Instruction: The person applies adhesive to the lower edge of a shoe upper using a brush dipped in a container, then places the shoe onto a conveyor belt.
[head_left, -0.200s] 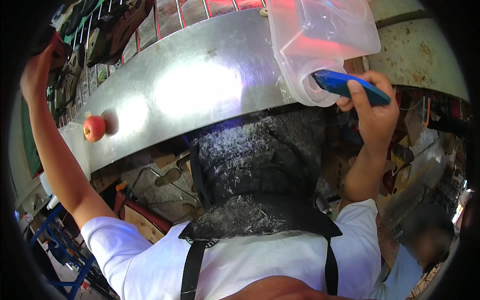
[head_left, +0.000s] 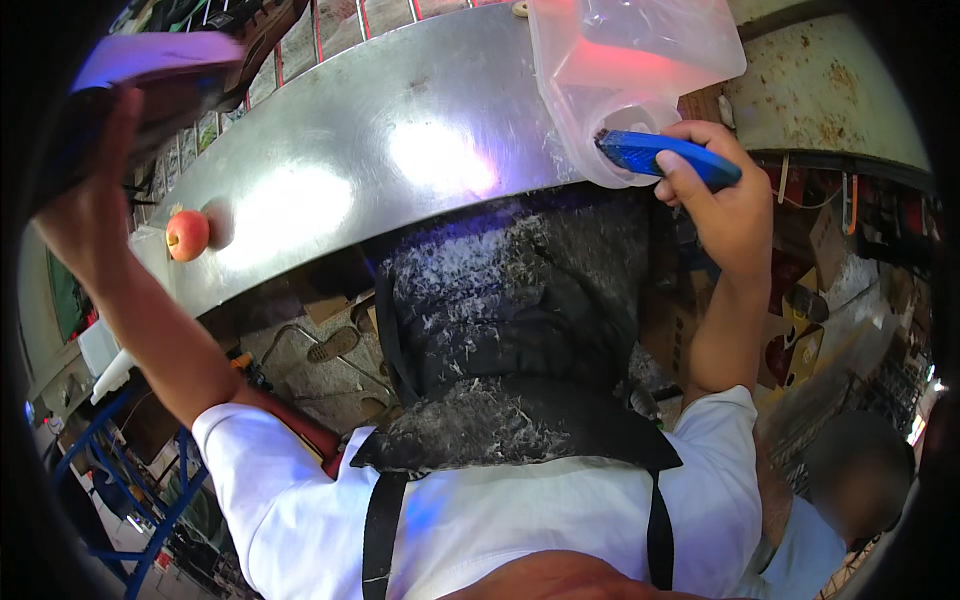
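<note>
brush at tub — apple on counter

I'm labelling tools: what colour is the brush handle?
The brush handle is blue, as the head view shows.

Head view, single item: wide fisheye, left of a side-by-side pair worn on the person's head; faces down and forward, picture upright; close range, black apron directly beneath; left hand toward the left rim, right hand right of centre; metal counter bowed across the upper part; dark curved border at both sides
</note>
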